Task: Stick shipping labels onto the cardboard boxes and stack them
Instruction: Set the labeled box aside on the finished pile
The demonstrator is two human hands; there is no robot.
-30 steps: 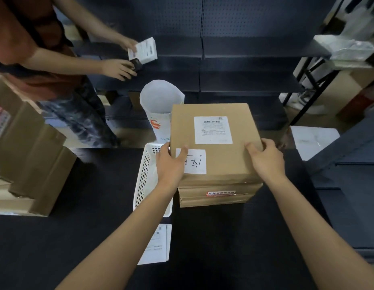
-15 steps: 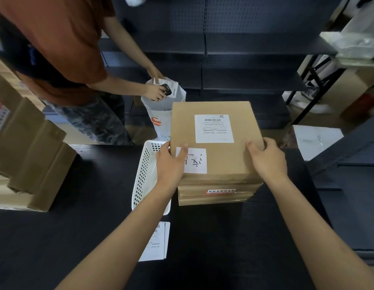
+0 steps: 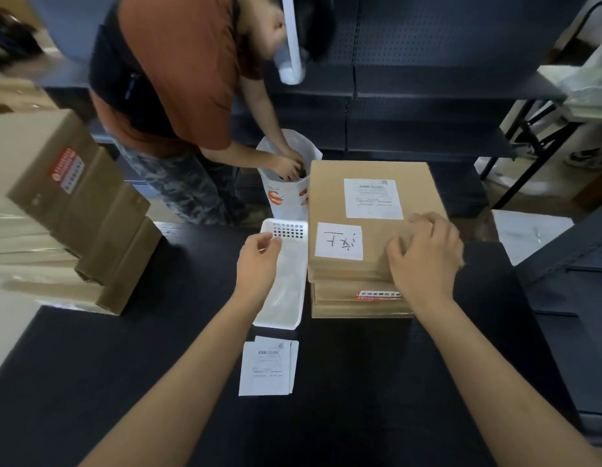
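A flat cardboard box (image 3: pixel 326 203) lies on top of a stack of boxes (image 3: pixel 340 303) on the black table. It carries a printed shipping label (image 3: pixel 373 198) and a white note with handwriting (image 3: pixel 339 241). My right hand (image 3: pixel 424 254) hovers over the box's near right corner with loosely bent fingers and holds nothing. Left of the stack, my left hand (image 3: pixel 257 264) floats above a white perforated basket (image 3: pixel 287 230), its fingers loosely curled and empty. A few loose shipping labels (image 3: pixel 267 367) lie on the table in front of the basket.
Another person (image 3: pixel 178 96) bends over a white bag (image 3: pixel 279 193) behind the table. Bigger cardboard boxes (image 3: pixel 77 210) are stacked at the left. Dark shelving (image 3: pixel 410 96) stands behind, and a paper sheet (image 3: pixel 528 234) lies on the floor at the right.
Both hands have let go of the top box: the left moved off to the left over the basket, the right lifted onto the box's near right corner. The other person bent into the bag.
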